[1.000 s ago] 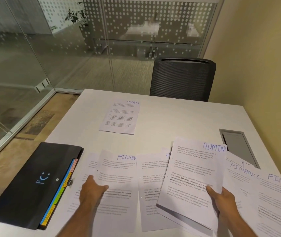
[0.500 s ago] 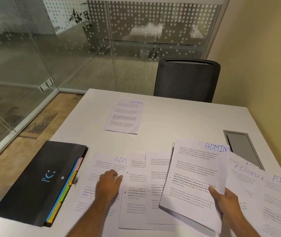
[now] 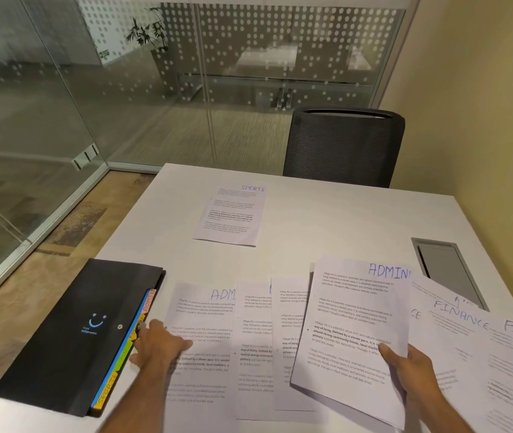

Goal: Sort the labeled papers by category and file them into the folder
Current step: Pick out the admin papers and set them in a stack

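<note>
— Along the near edge of the table (image 3: 342, 220), what lies there?

— From the head view: a black folder (image 3: 70, 335) at the near left corner, closed, with coloured tabs showing along its right edge — one reads SPORTS, another ADMIN. Just right of it a row of overlapping sheets lies flat; the leftmost sheet (image 3: 202, 339) shows ADM at its top.

— And the hands?

— The left hand (image 3: 158, 346) rests palm down, fingers spread and gripping nothing, on the left edge of that leftmost sheet, just beside the folder's tabs. The right hand (image 3: 405, 365) pinches the ADMIN paper (image 3: 352, 332) by its lower right corner, thumb on top; more sheets seem stacked beneath it, and the stack is tilted up off the row.

— Anything further right?

— FINANCE papers (image 3: 461, 332) fan out toward the near right corner, overlapping each other. A SPORTS paper (image 3: 231, 214) lies alone near the middle of the table, well apart from the rest. A grey cable hatch (image 3: 445, 267) sits by the right edge, and a dark chair (image 3: 342, 145) stands at the far edge
</note>
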The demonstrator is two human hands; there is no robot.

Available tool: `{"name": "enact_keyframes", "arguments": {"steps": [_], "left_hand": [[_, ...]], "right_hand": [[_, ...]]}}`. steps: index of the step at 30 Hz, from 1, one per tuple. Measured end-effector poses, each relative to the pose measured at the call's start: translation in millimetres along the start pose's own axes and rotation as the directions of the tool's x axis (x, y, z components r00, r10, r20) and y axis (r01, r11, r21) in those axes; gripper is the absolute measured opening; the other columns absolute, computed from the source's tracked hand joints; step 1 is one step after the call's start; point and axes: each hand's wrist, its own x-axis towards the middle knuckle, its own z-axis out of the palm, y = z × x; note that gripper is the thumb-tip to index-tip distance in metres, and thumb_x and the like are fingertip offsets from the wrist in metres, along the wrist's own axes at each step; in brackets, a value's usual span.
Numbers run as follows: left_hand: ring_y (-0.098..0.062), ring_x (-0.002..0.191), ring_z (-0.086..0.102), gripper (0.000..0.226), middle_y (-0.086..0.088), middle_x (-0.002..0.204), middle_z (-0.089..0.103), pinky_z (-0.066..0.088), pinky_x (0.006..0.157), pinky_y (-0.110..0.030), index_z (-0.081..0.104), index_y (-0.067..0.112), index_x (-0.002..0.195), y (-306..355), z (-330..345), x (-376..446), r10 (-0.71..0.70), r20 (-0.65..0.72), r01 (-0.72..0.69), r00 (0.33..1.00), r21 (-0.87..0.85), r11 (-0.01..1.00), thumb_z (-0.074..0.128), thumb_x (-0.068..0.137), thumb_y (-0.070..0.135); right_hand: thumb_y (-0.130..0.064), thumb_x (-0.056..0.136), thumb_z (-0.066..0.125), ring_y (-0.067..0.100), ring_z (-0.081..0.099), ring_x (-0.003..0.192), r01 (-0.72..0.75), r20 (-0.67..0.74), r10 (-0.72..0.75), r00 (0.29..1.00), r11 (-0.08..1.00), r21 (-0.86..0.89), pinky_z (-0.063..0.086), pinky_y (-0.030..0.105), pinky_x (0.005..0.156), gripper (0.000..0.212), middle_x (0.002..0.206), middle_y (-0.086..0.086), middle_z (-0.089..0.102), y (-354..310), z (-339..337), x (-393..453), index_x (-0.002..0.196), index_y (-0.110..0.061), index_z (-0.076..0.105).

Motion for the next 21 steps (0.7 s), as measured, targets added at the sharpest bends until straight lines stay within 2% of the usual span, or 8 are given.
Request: {"name": "enact_keyframes", "arguments": {"steps": [3, 5, 8, 11, 14, 16, 18, 21], "left_hand": [[-0.022, 0.077, 0.063, 0.027, -0.003, 0.092, 0.064, 0.057, 0.073, -0.041, 0.058, 0.017, 0.094, 0.1, -4.9, -12.6, 0.063, -0.002, -0.063, 0.998, -0.104, 0.993, 0.076, 0.080, 0.031], [-0.019, 0.069, 0.060, 0.010, -0.001, 0.081, 0.063, 0.051, 0.060, -0.033, 0.060, 0.018, 0.085, 3.2, -9.1, -20.0, 0.110, -0.046, -0.116, 0.993, -0.159, 0.981, 0.066, 0.090, 0.025], [-0.018, 0.068, 0.055, 0.014, 0.001, 0.081, 0.058, 0.041, 0.057, -0.029, 0.060, 0.015, 0.084, 16.1, -23.6, -27.2, 0.163, -0.143, -0.189, 0.976, -0.192, 0.963, 0.057, 0.096, 0.020], [-0.023, 0.073, 0.054, 0.015, -0.005, 0.085, 0.059, 0.039, 0.059, -0.031, 0.062, 0.016, 0.092, 29.2, -44.1, -23.6, 0.209, -0.257, -0.252, 0.944, -0.148, 0.956, 0.051, 0.097, 0.024], [-0.030, 0.074, 0.059, 0.022, -0.008, 0.084, 0.065, 0.049, 0.063, -0.037, 0.062, 0.017, 0.092, 40.1, -66.8, -16.7, 0.255, -0.394, -0.337, 0.883, -0.157, 0.928, 0.047, 0.098, 0.032], [-0.033, 0.075, 0.062, 0.025, -0.011, 0.085, 0.068, 0.055, 0.067, -0.042, 0.066, 0.016, 0.098, 48.6, -83.8, -17.1, 0.244, -0.491, -0.391, 0.836, -0.223, 0.893, 0.049, 0.099, 0.035], [-0.036, 0.079, 0.064, 0.024, -0.015, 0.090, 0.070, 0.056, 0.070, -0.043, 0.068, 0.010, 0.104, 60.0, -100.7, -21.6, 0.200, -0.577, -0.457, 0.792, -0.344, 0.820, 0.055, 0.098, 0.030], [-0.024, 0.074, 0.063, 0.021, -0.012, 0.089, 0.068, 0.051, 0.061, -0.029, 0.067, 0.002, 0.097, 78.4, -118.5, -37.1, 0.140, -0.594, -0.531, 0.792, -0.557, 0.638, 0.061, 0.097, 0.021]], "right_hand": [[0.002, 0.088, 0.067, 0.030, 0.068, 0.084, 0.001, 0.015, -0.001, 1.000, 1.000, -0.020, 0.051, 0.042, 0.085, 0.027, 0.091, 0.011, 0.072, 0.9, 3.8, -1.8, 0.116, 0.005, 0.065], [0.002, 0.088, 0.068, 0.030, 0.070, 0.083, 0.003, 0.026, -0.002, 1.000, 0.999, -0.032, 0.053, 0.039, 0.081, 0.028, 0.089, 0.010, 0.074, 0.6, 6.3, -3.3, 0.116, 0.006, 0.066], [0.001, 0.091, 0.065, 0.028, 0.071, 0.078, -0.004, 0.044, 0.006, 0.999, 0.999, -0.040, 0.054, 0.033, 0.069, 0.024, 0.081, 0.006, 0.076, -3.2, 9.6, -7.4, 0.114, 0.004, 0.067], [-0.003, 0.095, 0.061, 0.028, 0.073, 0.075, -0.016, 0.062, 0.018, 0.998, 0.999, -0.029, 0.056, 0.032, 0.064, 0.019, 0.080, 0.007, 0.077, -8.9, 14.5, -11.3, 0.112, 0.005, 0.066], [-0.006, 0.098, 0.057, 0.024, 0.073, 0.072, -0.027, 0.089, 0.029, 0.996, 1.000, -0.015, 0.057, 0.028, 0.054, 0.016, 0.079, 0.006, 0.077, -16.8, 19.8, -16.6, 0.110, 0.002, 0.065], [-0.007, 0.100, 0.054, 0.023, 0.074, 0.068, -0.046, 0.119, 0.045, 0.992, 0.999, -0.001, 0.056, 0.026, 0.049, 0.015, 0.077, 0.006, 0.077, -23.2, 22.3, -20.3, 0.109, 0.000, 0.063], [-0.008, 0.101, 0.052, 0.021, 0.074, 0.064, -0.053, 0.159, 0.053, 0.986, 0.999, -0.003, 0.055, 0.026, 0.046, 0.015, 0.076, 0.006, 0.077, -28.0, 24.1, -23.0, 0.108, 0.000, 0.062], [-0.009, 0.102, 0.050, 0.021, 0.074, 0.066, -0.050, 0.196, 0.049, 0.979, 0.999, -0.003, 0.056, 0.026, 0.047, 0.017, 0.078, 0.007, 0.077, -30.9, 25.3, -23.6, 0.111, 0.000, 0.062]]}}
